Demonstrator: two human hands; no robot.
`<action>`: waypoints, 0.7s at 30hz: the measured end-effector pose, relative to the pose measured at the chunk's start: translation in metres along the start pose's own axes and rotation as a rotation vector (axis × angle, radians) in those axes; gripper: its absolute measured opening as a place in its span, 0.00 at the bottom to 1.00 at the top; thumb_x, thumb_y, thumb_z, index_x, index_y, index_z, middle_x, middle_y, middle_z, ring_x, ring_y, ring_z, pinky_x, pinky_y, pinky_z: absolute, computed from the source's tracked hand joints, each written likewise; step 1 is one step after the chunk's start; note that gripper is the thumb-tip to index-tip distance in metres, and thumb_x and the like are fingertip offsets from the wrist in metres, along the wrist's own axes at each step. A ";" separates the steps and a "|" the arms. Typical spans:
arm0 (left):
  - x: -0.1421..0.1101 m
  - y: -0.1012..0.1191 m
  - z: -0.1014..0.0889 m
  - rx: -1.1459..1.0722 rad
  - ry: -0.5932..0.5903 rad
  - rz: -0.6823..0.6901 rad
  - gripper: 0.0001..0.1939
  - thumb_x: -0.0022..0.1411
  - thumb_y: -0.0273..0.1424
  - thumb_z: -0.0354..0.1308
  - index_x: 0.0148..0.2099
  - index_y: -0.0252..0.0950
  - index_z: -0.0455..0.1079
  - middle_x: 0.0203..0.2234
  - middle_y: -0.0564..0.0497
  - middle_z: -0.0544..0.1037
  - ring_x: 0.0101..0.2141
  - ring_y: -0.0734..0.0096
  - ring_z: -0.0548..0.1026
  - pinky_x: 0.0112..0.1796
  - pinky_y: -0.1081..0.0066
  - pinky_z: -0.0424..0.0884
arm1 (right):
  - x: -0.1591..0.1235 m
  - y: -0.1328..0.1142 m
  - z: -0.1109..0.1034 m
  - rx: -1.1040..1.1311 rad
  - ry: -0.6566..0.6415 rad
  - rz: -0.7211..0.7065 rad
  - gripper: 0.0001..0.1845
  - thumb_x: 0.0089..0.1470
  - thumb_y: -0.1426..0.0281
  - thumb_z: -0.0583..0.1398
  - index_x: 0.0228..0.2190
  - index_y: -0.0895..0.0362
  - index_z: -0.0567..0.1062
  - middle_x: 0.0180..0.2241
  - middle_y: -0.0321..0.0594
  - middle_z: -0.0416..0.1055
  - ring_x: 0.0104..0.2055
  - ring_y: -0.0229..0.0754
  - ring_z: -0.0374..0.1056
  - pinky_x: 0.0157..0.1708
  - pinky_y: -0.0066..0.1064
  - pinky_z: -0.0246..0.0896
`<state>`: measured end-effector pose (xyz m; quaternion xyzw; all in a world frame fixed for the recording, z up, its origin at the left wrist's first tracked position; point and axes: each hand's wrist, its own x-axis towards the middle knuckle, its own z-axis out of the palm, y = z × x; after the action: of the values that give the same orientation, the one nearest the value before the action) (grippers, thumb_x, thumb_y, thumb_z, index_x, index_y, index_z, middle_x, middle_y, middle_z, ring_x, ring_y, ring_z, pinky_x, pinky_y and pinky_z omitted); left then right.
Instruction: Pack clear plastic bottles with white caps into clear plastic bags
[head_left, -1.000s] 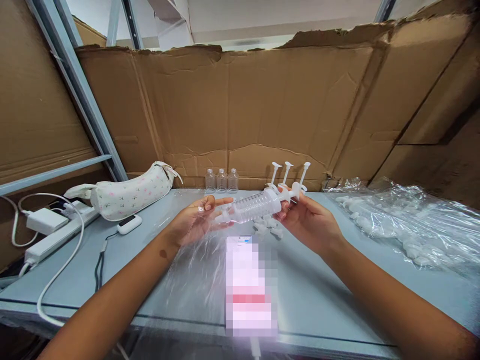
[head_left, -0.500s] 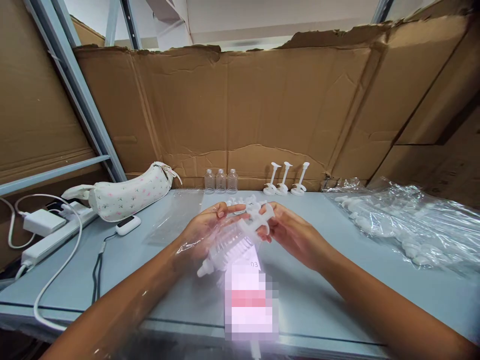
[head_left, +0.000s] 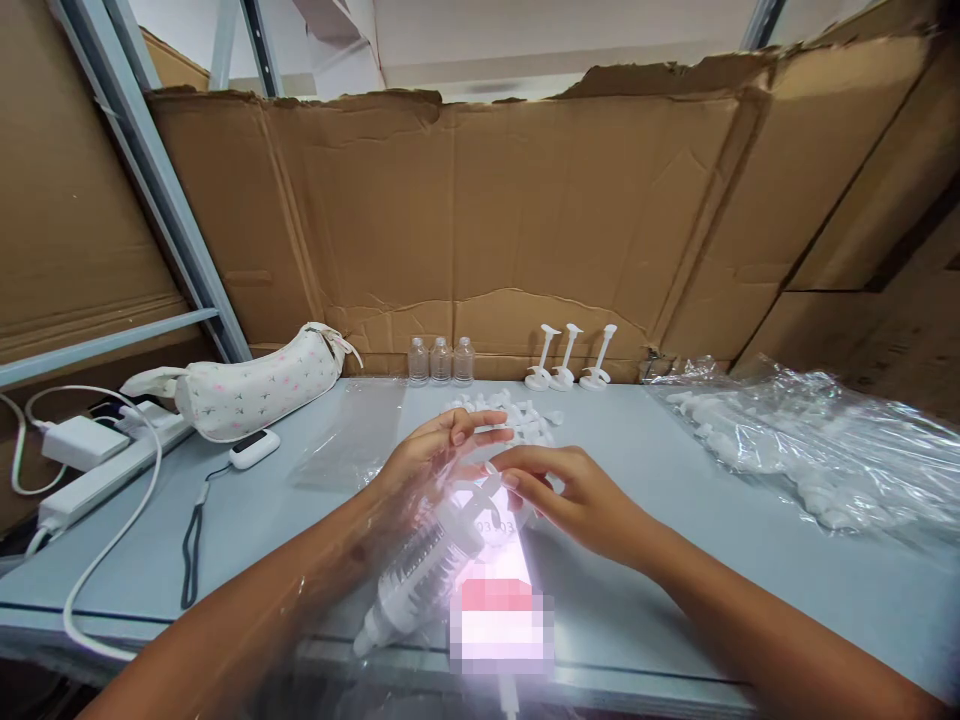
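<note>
A large clear syringe (head_left: 420, 570) with printed marks, a white tip and a white flanged end lies slanted inside a clear plastic bag (head_left: 375, 640), tip toward the lower left. My left hand (head_left: 431, 455) is at the bag's mouth, thumb folded in and several fingers stretched to the right; the film drapes over the forearm. My right hand (head_left: 570, 490) has thumb and index pinched at the syringe's upper end; the exact contact is partly hidden. Beneath them a lit phone screen (head_left: 495, 570) glows, partly pixelated. Small white plastic pieces (head_left: 525, 415) are heaped just behind the hands.
Three clear bottles (head_left: 441, 361) and three white pump-like pieces (head_left: 564, 360) stand along the cardboard wall (head_left: 480, 220). A bag of white parts (head_left: 810, 450) lies right. A patterned pouch (head_left: 259, 390), power strip (head_left: 120, 465), cable and small white device (head_left: 255, 449) are left.
The syringe has moved down and left, deeper in the bag. My right hand has moved down and left with its upper end. More of the white heap behind now shows.
</note>
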<state>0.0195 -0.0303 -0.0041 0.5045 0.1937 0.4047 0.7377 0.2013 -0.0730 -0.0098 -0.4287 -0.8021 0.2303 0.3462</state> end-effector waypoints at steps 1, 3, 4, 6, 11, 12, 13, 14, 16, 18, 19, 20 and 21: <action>0.000 0.000 0.000 -0.012 0.006 0.008 0.10 0.58 0.28 0.56 0.25 0.35 0.60 0.51 0.47 0.71 0.55 0.54 0.66 0.50 0.57 0.66 | 0.000 -0.001 0.000 0.004 -0.012 0.004 0.16 0.62 0.64 0.51 0.38 0.55 0.77 0.23 0.36 0.72 0.23 0.36 0.63 0.24 0.27 0.53; 0.001 -0.001 0.002 -0.060 0.007 0.027 0.11 0.56 0.28 0.58 0.24 0.34 0.60 0.49 0.47 0.72 0.53 0.55 0.67 0.50 0.56 0.66 | 0.000 -0.001 0.000 0.006 -0.041 -0.008 0.15 0.61 0.65 0.52 0.35 0.56 0.77 0.22 0.35 0.72 0.22 0.34 0.61 0.24 0.26 0.52; 0.002 -0.001 0.003 -0.087 0.000 0.038 0.11 0.55 0.28 0.59 0.24 0.34 0.60 0.47 0.47 0.72 0.51 0.56 0.68 0.51 0.56 0.66 | 0.000 -0.002 0.001 -0.002 -0.057 -0.026 0.15 0.61 0.65 0.52 0.32 0.57 0.77 0.21 0.35 0.70 0.22 0.33 0.59 0.23 0.25 0.51; 0.004 0.000 0.006 -0.119 -0.018 0.058 0.12 0.54 0.27 0.59 0.23 0.34 0.60 0.45 0.49 0.72 0.49 0.59 0.69 0.51 0.56 0.66 | -0.001 -0.003 0.004 -0.017 -0.093 -0.065 0.16 0.60 0.66 0.53 0.26 0.58 0.77 0.19 0.33 0.67 0.21 0.32 0.55 0.22 0.25 0.49; 0.007 0.010 0.022 -0.071 -0.080 0.078 0.10 0.53 0.25 0.56 0.23 0.34 0.59 0.42 0.50 0.73 0.44 0.64 0.71 0.50 0.58 0.67 | -0.006 -0.006 0.006 0.111 0.074 -0.058 0.08 0.57 0.65 0.58 0.34 0.55 0.76 0.19 0.30 0.61 0.20 0.32 0.52 0.20 0.25 0.49; 0.006 0.014 0.026 -0.065 -0.102 0.107 0.10 0.54 0.25 0.56 0.23 0.34 0.59 0.42 0.50 0.73 0.44 0.64 0.71 0.50 0.58 0.67 | -0.007 -0.006 0.005 0.178 0.160 -0.071 0.08 0.57 0.65 0.58 0.36 0.53 0.75 0.20 0.31 0.62 0.21 0.33 0.54 0.21 0.25 0.50; 0.006 0.019 0.029 -0.060 -0.124 0.148 0.10 0.54 0.26 0.56 0.23 0.35 0.58 0.42 0.50 0.73 0.44 0.64 0.72 0.50 0.57 0.67 | -0.008 -0.005 0.004 0.260 0.258 -0.101 0.07 0.58 0.64 0.58 0.37 0.52 0.74 0.23 0.32 0.63 0.22 0.33 0.56 0.22 0.25 0.53; 0.005 0.025 0.033 -0.052 -0.143 0.199 0.11 0.55 0.26 0.56 0.24 0.35 0.58 0.41 0.51 0.73 0.44 0.64 0.72 0.51 0.56 0.67 | -0.008 -0.004 0.002 0.346 0.361 -0.146 0.07 0.59 0.64 0.57 0.38 0.51 0.73 0.26 0.33 0.65 0.23 0.33 0.58 0.23 0.25 0.55; 0.002 0.038 0.041 -0.009 -0.167 0.317 0.11 0.56 0.27 0.55 0.25 0.36 0.57 0.41 0.52 0.74 0.46 0.63 0.72 0.51 0.54 0.67 | -0.007 -0.001 -0.003 0.501 0.543 -0.233 0.08 0.59 0.62 0.57 0.42 0.47 0.71 0.33 0.34 0.67 0.25 0.33 0.61 0.24 0.26 0.57; -0.002 0.053 0.050 0.072 -0.150 0.451 0.11 0.58 0.27 0.52 0.25 0.37 0.56 0.41 0.53 0.74 0.47 0.62 0.73 0.51 0.55 0.68 | -0.006 0.002 -0.007 0.617 0.601 -0.267 0.16 0.56 0.58 0.59 0.46 0.44 0.68 0.39 0.36 0.67 0.29 0.35 0.64 0.26 0.27 0.60; -0.004 0.060 0.055 0.125 -0.128 0.520 0.11 0.58 0.26 0.51 0.25 0.37 0.55 0.42 0.53 0.75 0.47 0.63 0.73 0.51 0.55 0.69 | -0.005 0.003 -0.008 0.667 0.554 -0.253 0.21 0.53 0.55 0.60 0.48 0.44 0.67 0.42 0.37 0.66 0.32 0.37 0.66 0.28 0.29 0.62; -0.005 0.066 0.060 0.183 -0.096 0.595 0.11 0.59 0.26 0.49 0.25 0.37 0.55 0.42 0.53 0.75 0.47 0.63 0.74 0.51 0.56 0.69 | -0.005 0.004 -0.008 0.717 0.455 -0.220 0.26 0.50 0.51 0.61 0.50 0.43 0.66 0.44 0.39 0.67 0.36 0.40 0.67 0.32 0.31 0.64; -0.006 0.072 0.066 0.256 -0.035 0.668 0.11 0.59 0.25 0.47 0.24 0.37 0.55 0.41 0.54 0.75 0.47 0.63 0.74 0.50 0.57 0.70 | -0.004 0.004 -0.007 0.769 0.323 -0.178 0.32 0.47 0.48 0.62 0.52 0.44 0.65 0.46 0.40 0.67 0.41 0.43 0.68 0.37 0.35 0.65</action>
<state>0.0325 -0.0621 0.0870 0.6353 0.0546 0.5871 0.4988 0.2106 -0.0742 -0.0091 -0.2281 -0.6273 0.4118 0.6204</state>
